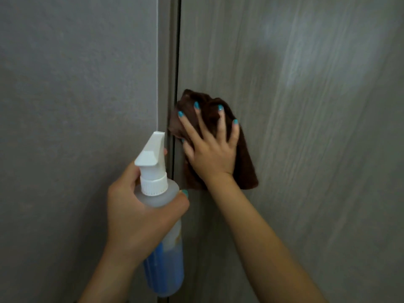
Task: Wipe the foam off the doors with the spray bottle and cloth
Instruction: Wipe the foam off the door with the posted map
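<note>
To the left of both hands is a plain grey wall (76, 106), untouched. The left hand (140, 215) grips the bottle (159, 215) round its neck and shoulder, fingers curled about it, thumb across the front, nozzle pointing up and away towards the frame (167, 62) just beyond it. The bottle looks like light, thin plastic, about a third full of blue liquid, so most of its weight sits low; the neck under the white trigger head is the sure place to hold it, and it may turn slippery if wet. Just right of the bottle, the right hand (209, 149) presses the cloth (220, 136) flat against the door (306, 127), fingers spread and straight, right at the door's edge beside the dark gap. The cloth is brown, soft and limp; it bunches above the fingers and hangs loose below the wrist, so it probably needs a flat palm to keep it from slipping down.

No foam can be made out anywhere on the door; a pale sheen to the right of the hand may be glare or wetness. The left index finger is hidden behind the trigger head. The bottle's base is close to the bottom of the picture, and both arms are cut off there.
</note>
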`<state>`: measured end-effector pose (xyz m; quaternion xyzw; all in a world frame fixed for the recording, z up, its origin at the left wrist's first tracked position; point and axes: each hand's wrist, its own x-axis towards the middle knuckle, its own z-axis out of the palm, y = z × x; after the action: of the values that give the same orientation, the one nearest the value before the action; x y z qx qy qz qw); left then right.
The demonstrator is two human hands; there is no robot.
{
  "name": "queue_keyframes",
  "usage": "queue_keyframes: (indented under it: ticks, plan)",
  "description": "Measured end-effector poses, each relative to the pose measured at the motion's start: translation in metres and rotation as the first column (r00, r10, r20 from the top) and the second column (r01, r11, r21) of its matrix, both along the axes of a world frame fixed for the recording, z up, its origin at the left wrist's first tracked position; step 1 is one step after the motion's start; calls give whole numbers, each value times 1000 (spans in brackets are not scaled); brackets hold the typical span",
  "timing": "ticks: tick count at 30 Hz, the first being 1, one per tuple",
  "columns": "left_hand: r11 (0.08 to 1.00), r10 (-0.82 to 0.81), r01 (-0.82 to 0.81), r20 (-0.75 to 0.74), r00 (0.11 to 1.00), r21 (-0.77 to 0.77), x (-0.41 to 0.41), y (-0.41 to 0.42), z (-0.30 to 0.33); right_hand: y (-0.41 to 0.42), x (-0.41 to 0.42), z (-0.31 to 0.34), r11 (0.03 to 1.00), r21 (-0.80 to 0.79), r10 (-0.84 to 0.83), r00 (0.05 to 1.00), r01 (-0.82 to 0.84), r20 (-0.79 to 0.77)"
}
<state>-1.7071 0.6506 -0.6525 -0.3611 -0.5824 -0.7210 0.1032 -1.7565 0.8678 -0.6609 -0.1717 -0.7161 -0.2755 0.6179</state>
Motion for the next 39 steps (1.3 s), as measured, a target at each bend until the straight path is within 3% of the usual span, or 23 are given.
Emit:
queue_keyframes:
  ticks: [6, 13, 17, 22, 27, 33, 39]
  plan:
    - [996, -24, 18, -71, 997, -87, -7, 3, -20, 49, 92, -14, 985, 41, -163, 986, 165, -35]
    - [1000, -18, 18, -6, 1000, -1, -20, 12, -40, 96, 180, -54, 953, -104, -295, 947, 284, -124]
    - [999, -26, 25, -46, 999, -38, -20, 12, -56, 93, 183, -84, 900, -312, -388, 886, 305, -255]
    - [998, -39, 36, -70, 997, -51, -17, 16, -71, 70, 137, -96, 836, -414, -503, 803, 359, -320]
    - [997, -66, 65, -15, 998, -31, -12, 11, -77, 34, 88, -124, 885, -318, -405, 899, 340, -164]
    - [999, -9, 8, -46, 999, -38, -11, 2, -86, 0, 23, -137, 976, -174, -148, 984, 130, -95]
    - [999, -12, 7, -93, 996, -52, -1, 0, -87, -5, 6, -142, 999, 24, -49, 985, 45, 168]
